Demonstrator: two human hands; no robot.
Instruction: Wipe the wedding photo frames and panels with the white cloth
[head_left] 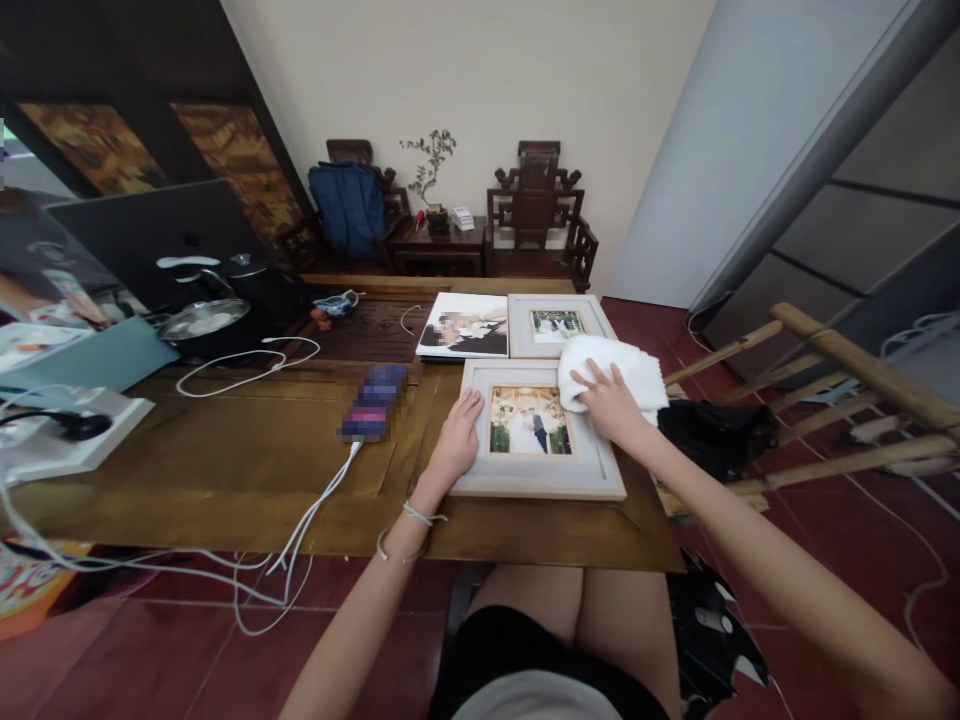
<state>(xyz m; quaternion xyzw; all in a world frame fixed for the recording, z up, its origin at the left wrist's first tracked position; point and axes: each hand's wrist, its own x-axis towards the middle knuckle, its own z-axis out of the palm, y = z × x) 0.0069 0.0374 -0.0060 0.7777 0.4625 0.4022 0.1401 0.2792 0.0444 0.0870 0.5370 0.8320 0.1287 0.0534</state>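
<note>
A picture frame (551, 478) with a pale border and a wedding photo lies flat on the wooden table near its front edge. My left hand (457, 435) grips the frame's left side, fingers resting on the border. On the frame's upper right corner my right hand (606, 398) presses a folded white towel (626, 365), its fingers over the cloth. Part of that corner is hidden under the towel. Behind lies a second picture frame (596, 315), and beside it a photo panel (469, 345) showing people in black and white.
A phone (373, 400) with a white cable lies left of the frames. Further left are a power strip (82, 440), a teal box (135, 355), a lidded pot (206, 325) and a laptop (165, 235). A bamboo rack (847, 370) stands to the right.
</note>
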